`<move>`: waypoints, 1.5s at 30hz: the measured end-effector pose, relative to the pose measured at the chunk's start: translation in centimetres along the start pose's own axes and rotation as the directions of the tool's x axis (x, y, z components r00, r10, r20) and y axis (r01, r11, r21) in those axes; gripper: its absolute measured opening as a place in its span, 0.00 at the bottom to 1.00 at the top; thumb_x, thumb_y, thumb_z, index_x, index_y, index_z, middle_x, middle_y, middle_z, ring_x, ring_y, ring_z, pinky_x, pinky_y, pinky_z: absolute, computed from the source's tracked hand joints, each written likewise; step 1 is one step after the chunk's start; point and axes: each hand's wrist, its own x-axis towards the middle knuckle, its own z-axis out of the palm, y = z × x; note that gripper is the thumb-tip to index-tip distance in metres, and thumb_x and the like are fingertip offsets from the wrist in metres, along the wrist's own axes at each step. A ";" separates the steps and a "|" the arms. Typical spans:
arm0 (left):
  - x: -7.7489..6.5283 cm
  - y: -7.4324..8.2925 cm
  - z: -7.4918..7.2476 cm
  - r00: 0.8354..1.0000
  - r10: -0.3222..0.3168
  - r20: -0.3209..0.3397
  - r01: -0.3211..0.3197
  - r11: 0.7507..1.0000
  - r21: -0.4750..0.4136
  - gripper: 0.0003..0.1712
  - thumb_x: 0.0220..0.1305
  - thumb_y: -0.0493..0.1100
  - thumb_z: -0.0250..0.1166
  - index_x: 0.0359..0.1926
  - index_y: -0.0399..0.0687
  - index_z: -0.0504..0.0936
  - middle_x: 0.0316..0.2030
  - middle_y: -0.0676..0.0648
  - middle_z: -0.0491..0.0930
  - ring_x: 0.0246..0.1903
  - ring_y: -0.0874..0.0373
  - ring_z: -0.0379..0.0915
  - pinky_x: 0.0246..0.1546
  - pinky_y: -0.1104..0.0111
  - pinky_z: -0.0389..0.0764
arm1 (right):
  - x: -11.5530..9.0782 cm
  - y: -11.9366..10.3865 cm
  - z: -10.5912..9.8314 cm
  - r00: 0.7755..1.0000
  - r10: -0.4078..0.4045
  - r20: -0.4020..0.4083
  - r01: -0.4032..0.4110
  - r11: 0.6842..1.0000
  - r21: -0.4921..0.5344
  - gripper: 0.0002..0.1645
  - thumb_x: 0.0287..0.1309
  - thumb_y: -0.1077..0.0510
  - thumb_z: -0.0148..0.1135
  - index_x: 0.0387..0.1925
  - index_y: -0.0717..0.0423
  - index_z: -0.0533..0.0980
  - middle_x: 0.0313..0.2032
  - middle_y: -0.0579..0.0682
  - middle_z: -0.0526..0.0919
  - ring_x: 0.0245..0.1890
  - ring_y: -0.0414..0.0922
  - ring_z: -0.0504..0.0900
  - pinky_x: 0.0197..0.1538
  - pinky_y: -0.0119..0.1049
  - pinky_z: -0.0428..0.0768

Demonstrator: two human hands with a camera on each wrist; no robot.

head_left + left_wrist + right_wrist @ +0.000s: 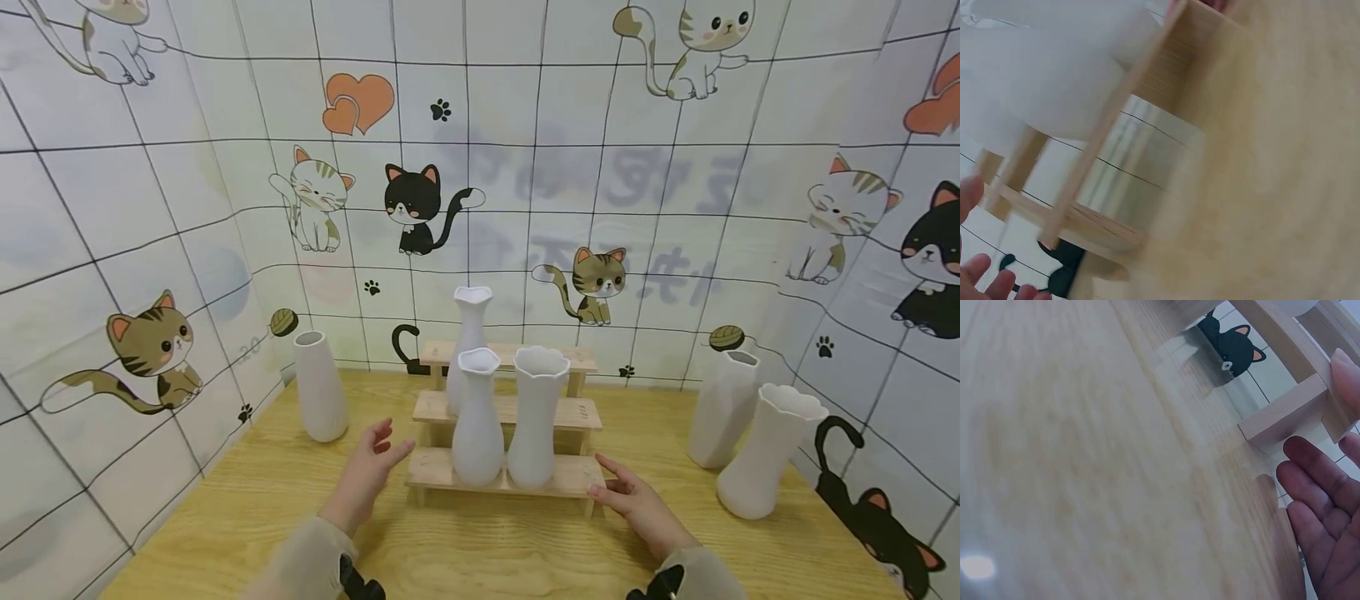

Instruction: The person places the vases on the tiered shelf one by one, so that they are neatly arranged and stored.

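Note:
A three-step wooden display stand [442, 468] carries three white vases. On its lowest step are a narrow-necked vase [477, 433] and a wider vase with a scalloped rim [534, 433]. Behind them stands a taller flared vase [471, 333], its lower part partly hidden. My left hand [367, 475] is beside the stand's left end, apart from it, fingers loosely spread and holding nothing. At the right end, my right hand [633, 504] pinches the lowest board between thumb and index finger. The right wrist view shows the other fingers [1316, 481] extended below the board.
A plain white vase [321, 392] stands at the left of the wooden table [480, 550]. To the right are a faceted white vase [723, 412] and a ruffled-rim vase [768, 454]. A cat-patterned wall covering [502, 108] encloses the back and sides.

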 end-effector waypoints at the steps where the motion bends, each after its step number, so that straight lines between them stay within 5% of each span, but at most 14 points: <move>1: -0.2 -0.6 0.0 1.000 -0.012 0.015 0.012 1.000 0.000 0.46 0.63 0.51 0.66 0.73 0.43 0.51 0.70 0.35 0.51 0.68 0.37 0.46 0.61 0.39 0.57 | 0.0 0.0 0.0 1.000 -0.003 0.000 0.003 1.000 0.000 0.46 0.60 0.43 0.64 0.73 0.53 0.56 0.60 0.66 0.69 0.57 0.58 0.70 0.53 0.57 0.71; 10: -0.8 -4.4 0.4 0.983 -0.040 0.178 0.059 0.993 -0.105 0.50 0.61 0.45 0.68 0.74 0.40 0.46 0.64 0.28 0.56 0.58 0.42 0.65 0.58 0.52 0.69 | 0.0 -0.3 0.2 1.000 0.001 0.005 -0.001 1.000 -0.007 0.47 0.59 0.42 0.64 0.73 0.53 0.56 0.60 0.66 0.69 0.58 0.59 0.69 0.54 0.59 0.70; 21: -0.6 -5.4 0.7 0.967 0.037 0.250 -0.009 0.994 -0.109 0.46 0.64 0.45 0.65 0.74 0.39 0.49 0.58 0.36 0.70 0.50 0.54 0.73 0.52 0.60 0.74 | -1.0 -0.3 -1.2 0.999 -0.035 0.032 0.034 0.999 0.035 0.45 0.65 0.47 0.59 0.73 0.60 0.51 0.62 0.70 0.66 0.60 0.61 0.69 0.58 0.58 0.68; 28: -0.4 -5.7 0.7 0.968 0.057 0.245 -0.033 0.994 -0.102 0.47 0.63 0.45 0.66 0.74 0.41 0.49 0.55 0.37 0.71 0.48 0.54 0.72 0.50 0.63 0.75 | -2.2 -0.8 -3.0 0.997 -0.001 -0.077 0.000 1.000 -0.018 0.45 0.66 0.44 0.56 0.72 0.65 0.51 0.60 0.69 0.68 0.58 0.60 0.71 0.55 0.52 0.73; 32: -0.5 -5.9 0.5 0.967 0.063 0.248 -0.044 0.996 -0.082 0.47 0.63 0.46 0.66 0.74 0.41 0.49 0.55 0.37 0.71 0.48 0.54 0.71 0.50 0.63 0.75 | -3.7 -0.8 -4.9 0.971 -0.008 -0.239 -0.017 0.994 -0.104 0.47 0.66 0.36 0.52 0.70 0.66 0.54 0.57 0.64 0.73 0.55 0.52 0.73 0.50 0.43 0.75; 35: -0.7 -5.9 0.4 0.966 0.058 0.251 -0.044 0.997 -0.063 0.48 0.63 0.48 0.66 0.75 0.41 0.49 0.54 0.38 0.72 0.48 0.53 0.70 0.50 0.63 0.74 | -4.8 -0.6 -6.3 0.890 0.003 -0.457 -0.057 0.993 -0.104 0.45 0.63 0.33 0.52 0.67 0.62 0.63 0.43 0.46 0.81 0.43 0.36 0.75 0.42 0.31 0.73; 38: -0.8 -5.9 0.4 0.968 0.050 0.248 -0.040 0.998 -0.045 0.48 0.63 0.50 0.66 0.75 0.42 0.50 0.53 0.39 0.73 0.48 0.54 0.70 0.50 0.62 0.74 | -5.8 -0.4 -7.3 0.735 0.022 -0.678 -0.059 0.998 -0.032 0.37 0.61 0.34 0.56 0.58 0.59 0.71 0.26 0.26 0.75 0.27 0.24 0.69 0.30 0.25 0.68; 40: -0.8 -5.9 0.4 0.968 0.049 0.245 -0.042 0.999 -0.035 0.48 0.63 0.50 0.66 0.75 0.43 0.50 0.52 0.40 0.73 0.48 0.54 0.70 0.50 0.62 0.74 | -6.5 -0.5 -7.7 0.628 0.040 -0.777 -0.020 0.999 0.035 0.26 0.61 0.37 0.58 0.49 0.53 0.76 0.19 0.21 0.70 0.22 0.23 0.68 0.26 0.24 0.66; 42: -0.7 -5.8 0.4 0.969 0.049 0.243 -0.043 0.999 -0.033 0.48 0.63 0.50 0.66 0.75 0.42 0.50 0.52 0.40 0.73 0.47 0.54 0.70 0.50 0.62 0.74 | -7.1 -0.6 -8.2 0.546 0.054 -0.836 -0.006 0.998 0.061 0.22 0.61 0.37 0.58 0.47 0.47 0.76 0.18 0.19 0.67 0.21 0.21 0.66 0.24 0.22 0.64; 45: -0.7 -5.7 0.3 0.969 0.045 0.241 -0.038 0.999 -0.033 0.48 0.62 0.50 0.67 0.75 0.43 0.51 0.51 0.40 0.73 0.46 0.54 0.70 0.49 0.62 0.74 | -7.6 -0.8 -8.6 0.451 0.127 -0.884 -0.011 0.991 0.136 0.24 0.58 0.34 0.57 0.52 0.36 0.72 0.25 0.22 0.66 0.25 0.22 0.64 0.28 0.22 0.65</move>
